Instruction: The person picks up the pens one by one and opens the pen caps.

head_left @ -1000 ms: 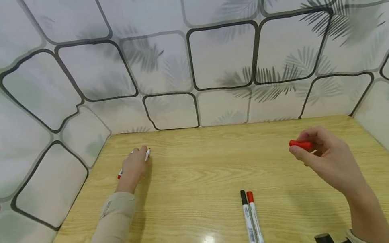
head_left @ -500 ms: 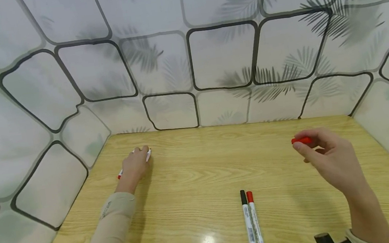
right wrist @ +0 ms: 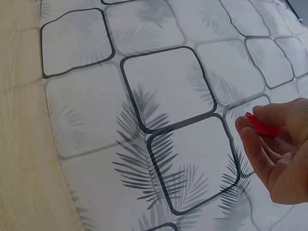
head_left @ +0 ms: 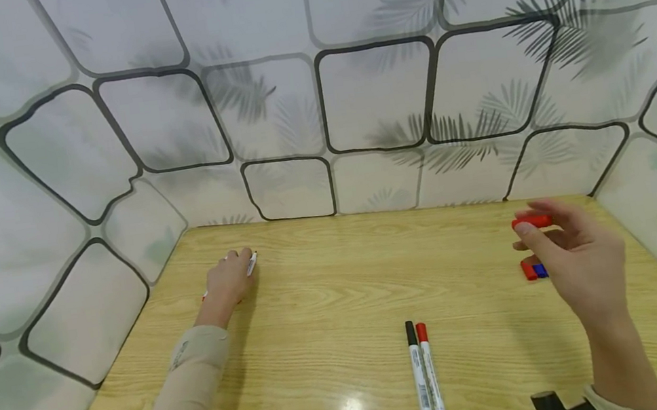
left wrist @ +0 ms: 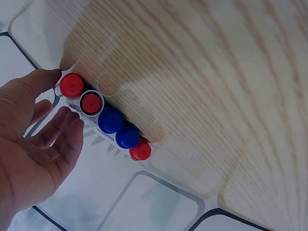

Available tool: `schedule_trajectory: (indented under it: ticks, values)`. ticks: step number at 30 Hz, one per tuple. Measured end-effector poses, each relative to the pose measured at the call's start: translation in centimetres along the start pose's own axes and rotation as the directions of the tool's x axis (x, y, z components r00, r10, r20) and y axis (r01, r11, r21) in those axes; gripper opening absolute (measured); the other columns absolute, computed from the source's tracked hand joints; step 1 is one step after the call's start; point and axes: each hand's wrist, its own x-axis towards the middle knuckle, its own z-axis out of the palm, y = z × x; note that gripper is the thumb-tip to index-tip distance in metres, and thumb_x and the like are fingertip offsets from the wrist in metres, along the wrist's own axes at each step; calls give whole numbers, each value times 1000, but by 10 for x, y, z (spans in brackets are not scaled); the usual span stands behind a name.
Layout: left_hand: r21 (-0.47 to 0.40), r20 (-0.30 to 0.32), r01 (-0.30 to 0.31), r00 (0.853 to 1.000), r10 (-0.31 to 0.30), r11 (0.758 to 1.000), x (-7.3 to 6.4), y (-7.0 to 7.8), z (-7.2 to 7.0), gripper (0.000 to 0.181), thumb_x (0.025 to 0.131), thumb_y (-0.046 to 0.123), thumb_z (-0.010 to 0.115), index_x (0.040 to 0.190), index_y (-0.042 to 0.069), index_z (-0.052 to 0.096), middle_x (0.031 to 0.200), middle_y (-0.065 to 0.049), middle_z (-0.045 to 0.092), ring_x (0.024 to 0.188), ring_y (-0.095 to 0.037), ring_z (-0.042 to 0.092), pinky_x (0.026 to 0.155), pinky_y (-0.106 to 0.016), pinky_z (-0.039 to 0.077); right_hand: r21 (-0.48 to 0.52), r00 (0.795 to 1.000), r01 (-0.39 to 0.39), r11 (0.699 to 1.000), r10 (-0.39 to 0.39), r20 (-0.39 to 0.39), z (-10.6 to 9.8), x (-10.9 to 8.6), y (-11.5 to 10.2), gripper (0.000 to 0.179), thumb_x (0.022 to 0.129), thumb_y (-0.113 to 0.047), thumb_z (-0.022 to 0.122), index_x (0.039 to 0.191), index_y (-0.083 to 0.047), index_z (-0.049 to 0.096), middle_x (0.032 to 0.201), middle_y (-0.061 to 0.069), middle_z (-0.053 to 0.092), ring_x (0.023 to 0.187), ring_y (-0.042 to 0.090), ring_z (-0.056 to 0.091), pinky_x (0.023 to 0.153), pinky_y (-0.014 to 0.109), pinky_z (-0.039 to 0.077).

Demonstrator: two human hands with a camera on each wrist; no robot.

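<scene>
Right hand (head_left: 587,258) pinches a red cap (head_left: 532,222), axis nine-to-three — blue cap (head_left: 540,271) at six o'clock below, far from left hand (head_left: 229,280), whose grip I cannot tell

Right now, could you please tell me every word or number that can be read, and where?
No text is readable.
Black-capped marker: print and barcode-like stripes, too small.
Red-capped marker: print too small.
Markers at the left hand: print blurred.
Left sleeve: faint marking, unclear.

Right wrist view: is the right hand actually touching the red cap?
Touching. The right wrist view shows the red cap pinched in the right hand, gripped from both sides.
</scene>
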Motion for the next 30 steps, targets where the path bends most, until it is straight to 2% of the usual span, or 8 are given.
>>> schedule_trajectory:
  ticks: [4,7,11,17,20,26,30]
  values:
    - [0,4,2,1000,-2,1000,-1,1,0,45,94,14,65,133,4,46,118,-27,54,97,-46,60,70,-56,52,211,993,-44,976,67,-101,-2,2,-2,45,83,11,72,119,-5,51,86,5,75,54,17,67,54,22,55]
    - [5,6,1,1000,-1,1000,-1,0,0,45,94,16,66,133,5,45,118,-27,53,97,-46,60,70,-56,52,274,989,-31,961,68,-128,-4,4,0,43,81,12,73,110,-6,47,82,8,74,52,18,66,53,23,55]
    - [-14,-15,4,1000,-4,1000,0,1,0,45,94,18,64,133,5,46,118,-27,54,97,-46,60,70,-57,52,276,992,-6,961,40,-121,-5,5,3,35,81,12,73,103,-4,51,79,8,73,52,16,67,50,22,54]
    - [-105,-48,38,998,-43,994,1,3,-6,48,94,24,60,136,6,46,127,-28,52,98,-43,61,70,-55,52,171,994,20,985,-2,-106,-7,5,8,31,84,9,72,108,-3,57,81,4,73,56,12,68,51,19,53]
    - [-165,-70,51,996,-63,985,-1,7,-12,50,95,28,57,139,8,44,133,-27,49,102,-44,60,72,-56,52,123,994,1,992,12,-110,-9,5,9,29,85,7,72,111,-1,61,82,3,72,57,10,68,51,18,53]
    - [-307,-147,51,984,-100,950,-9,11,-24,55,99,38,55,144,9,42,129,-21,52,102,-37,62,76,-54,50,85,994,7,996,2,-110,-12,8,10,25,87,5,71,112,4,67,83,1,72,60,9,68,53,17,53]
    - [-381,-197,32,974,-115,924,-16,14,-32,55,99,37,55,144,10,42,126,-20,55,103,-36,62,78,-55,49,58,994,31,998,-25,-104,-14,8,10,26,89,5,68,115,5,69,84,-1,73,61,7,67,55,15,53]
